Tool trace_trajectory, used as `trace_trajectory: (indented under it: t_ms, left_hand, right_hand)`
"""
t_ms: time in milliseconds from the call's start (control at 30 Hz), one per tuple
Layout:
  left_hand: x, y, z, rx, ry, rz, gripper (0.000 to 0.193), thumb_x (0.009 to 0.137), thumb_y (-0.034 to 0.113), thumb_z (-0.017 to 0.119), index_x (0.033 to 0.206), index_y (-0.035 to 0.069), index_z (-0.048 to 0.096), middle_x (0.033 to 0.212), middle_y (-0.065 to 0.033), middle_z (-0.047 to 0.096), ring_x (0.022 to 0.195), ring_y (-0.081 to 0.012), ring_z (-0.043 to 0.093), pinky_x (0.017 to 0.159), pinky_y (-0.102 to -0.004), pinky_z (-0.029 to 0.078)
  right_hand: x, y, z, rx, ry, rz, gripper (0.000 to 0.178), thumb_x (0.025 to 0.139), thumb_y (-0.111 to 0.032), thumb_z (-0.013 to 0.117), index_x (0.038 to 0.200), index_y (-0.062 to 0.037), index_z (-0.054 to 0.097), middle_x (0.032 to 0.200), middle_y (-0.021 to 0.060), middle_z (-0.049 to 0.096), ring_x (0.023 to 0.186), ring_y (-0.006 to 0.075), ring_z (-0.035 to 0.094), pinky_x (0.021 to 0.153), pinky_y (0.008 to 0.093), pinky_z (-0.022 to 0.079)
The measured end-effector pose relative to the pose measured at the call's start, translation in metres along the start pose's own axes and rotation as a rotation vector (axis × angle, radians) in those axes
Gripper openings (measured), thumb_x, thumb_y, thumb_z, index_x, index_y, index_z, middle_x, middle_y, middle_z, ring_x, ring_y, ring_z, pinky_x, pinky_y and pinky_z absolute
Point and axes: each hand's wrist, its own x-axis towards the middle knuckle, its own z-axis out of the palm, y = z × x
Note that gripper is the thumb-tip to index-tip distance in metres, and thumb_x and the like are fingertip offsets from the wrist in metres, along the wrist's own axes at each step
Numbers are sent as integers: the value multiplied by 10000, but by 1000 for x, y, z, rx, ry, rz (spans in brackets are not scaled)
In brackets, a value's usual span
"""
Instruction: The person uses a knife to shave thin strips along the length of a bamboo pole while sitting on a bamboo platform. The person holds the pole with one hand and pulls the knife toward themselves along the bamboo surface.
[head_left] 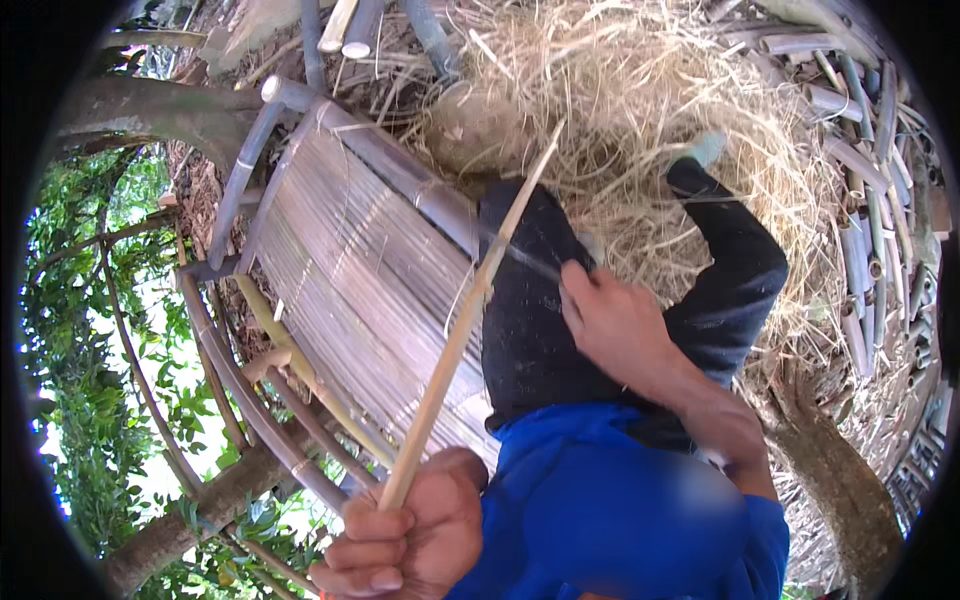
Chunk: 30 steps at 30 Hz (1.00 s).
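My left hand [425, 525], low in the view, is closed around the near end of a long, pale bamboo strip [452, 345]. The strip slants up and away to the right and tapers to a narrow far tip. My right hand [622, 325] is closed over my dark-trousered thigh, gripping a knife. Its thin, blurred grey blade [537, 263] points left toward the strip, near a small rough spot on it. Whether blade and strip touch I cannot tell. The knife's handle is mostly hidden in my fingers.
A slatted bamboo bench [345, 245] with a pole frame lies to my left. Beyond my legs is a heap of pale shavings [630, 80]. Cut bamboo poles [865, 230] lie along the right, and a tree trunk [825, 465] stands at lower right.
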Motion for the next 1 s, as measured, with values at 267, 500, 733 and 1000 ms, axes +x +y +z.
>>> trace_trajectory:
  t_ms: [267, 500, 733, 1000]
  left_hand:
    - [-5, -9, 8, 123, 194, 134, 415, 1108, 183, 308, 1523, 156, 308, 817, 18, 371, 568, -56, 319, 434, -206, 332]
    - [-1, -10, -15, 124, 86, 103, 344, 1108, 211, 338, 1433, 109, 383, 828, 17, 389, 572, -71, 319, 442, -210, 321]
    - [-1, -9, -20, 37, -7, 87, 187, 1098, 194, 363, 983, 74, 448, 790, 14, 396, 571, -91, 329, 461, -241, 304]
    - [3, -10, -18, -65, -20, 65, 195, 1089, 219, 392, 946, 96, 440, 768, 16, 391, 573, -95, 332, 479, -251, 301]
  right_hand:
    - [5, -4, 13, 95, 63, -72, 119, 921, -176, 598, 984, -88, 550, 737, 101, 541, 587, 310, 656, 490, 440, 549]
    - [5, -4, 9, 111, 136, -255, 87, 931, -163, 587, 924, -101, 527, 762, 113, 543, 549, 286, 648, 452, 414, 533]
    - [67, 121, 95, -6, 87, 33, 190, 908, -148, 605, 1040, -66, 496, 786, 192, 618, 638, 410, 657, 513, 477, 540]
    - [122, 229, 127, -101, -162, 464, 244, 943, -145, 553, 1167, -49, 534, 866, 302, 668, 839, 499, 650, 727, 590, 504]
